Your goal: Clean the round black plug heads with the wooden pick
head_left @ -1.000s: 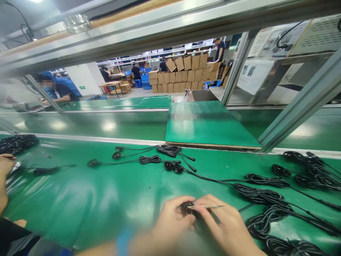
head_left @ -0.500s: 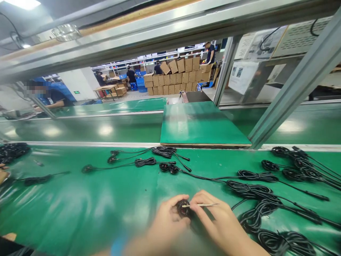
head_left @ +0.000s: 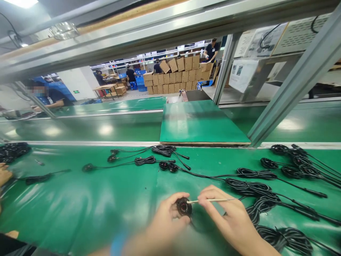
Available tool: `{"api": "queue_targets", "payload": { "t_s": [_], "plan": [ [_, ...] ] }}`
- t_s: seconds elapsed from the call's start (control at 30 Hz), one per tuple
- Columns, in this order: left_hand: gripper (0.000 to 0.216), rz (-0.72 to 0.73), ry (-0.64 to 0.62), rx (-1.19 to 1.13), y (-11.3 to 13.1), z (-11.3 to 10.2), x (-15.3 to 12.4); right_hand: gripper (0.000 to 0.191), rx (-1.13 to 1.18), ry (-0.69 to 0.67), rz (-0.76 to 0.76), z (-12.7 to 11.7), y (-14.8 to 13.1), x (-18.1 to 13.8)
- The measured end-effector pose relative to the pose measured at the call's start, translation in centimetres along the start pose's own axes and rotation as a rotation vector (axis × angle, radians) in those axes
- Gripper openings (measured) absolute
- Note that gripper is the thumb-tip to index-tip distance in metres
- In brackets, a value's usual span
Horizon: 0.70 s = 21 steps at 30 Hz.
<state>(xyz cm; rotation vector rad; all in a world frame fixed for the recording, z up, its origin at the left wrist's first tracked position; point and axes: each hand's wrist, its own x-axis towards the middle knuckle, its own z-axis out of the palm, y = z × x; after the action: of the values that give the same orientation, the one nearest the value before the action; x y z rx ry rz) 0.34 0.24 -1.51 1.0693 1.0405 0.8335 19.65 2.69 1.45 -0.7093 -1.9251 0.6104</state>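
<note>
My left hand [head_left: 170, 215] grips a small round black part [head_left: 184, 207], tilted so its open face with a reddish ring inside shows; a thin black cable seems to run from its lower edge. In my right hand [head_left: 222, 209] a thin pale wooden stick [head_left: 217, 200] is pinched between thumb and fingers. The stick's left tip lies at the upper right rim of the round part; whether it touches cannot be made out. Close by on the right, coiled black cables [head_left: 250, 187] lie on the green bench mat [head_left: 106, 209].
More round black parts with cables [head_left: 167, 166] lie behind my hands, and others [head_left: 301, 167] at the right. A co-worker's hand [head_left: 4, 174] is at the left edge near a dark pile [head_left: 14, 151]. A raised green board [head_left: 202, 122] and metal post [head_left: 290, 78] stand beyond.
My right hand has moved slightly right and up, drawing the stick's tip from the middle of the round part toward its rim. The co-worker's hand at the left shows more.
</note>
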Motion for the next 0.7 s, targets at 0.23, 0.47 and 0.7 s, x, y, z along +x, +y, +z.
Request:
{"api": "queue_targets", "payload": {
  "t_s": [0.23, 0.47, 0.7],
  "plan": [
    [0.049, 0.057, -0.093, 0.120, 0.1, -0.6, -0.8, 0.009, -0.008, -0.174, 0.029, -0.2, 0.5, -0.3],
    [0.037, 0.069, -0.067, 0.196, 0.8, -0.8, -0.8, 0.012, -0.076, -0.065, 0.132, 0.6, -0.4, -0.8],
    [0.032, 0.106, -0.066, 0.149, 0.6, -1.4, -1.2, 0.025, -0.204, -0.150, 0.357, 0.8, 0.1, -1.2]
  ]
}}
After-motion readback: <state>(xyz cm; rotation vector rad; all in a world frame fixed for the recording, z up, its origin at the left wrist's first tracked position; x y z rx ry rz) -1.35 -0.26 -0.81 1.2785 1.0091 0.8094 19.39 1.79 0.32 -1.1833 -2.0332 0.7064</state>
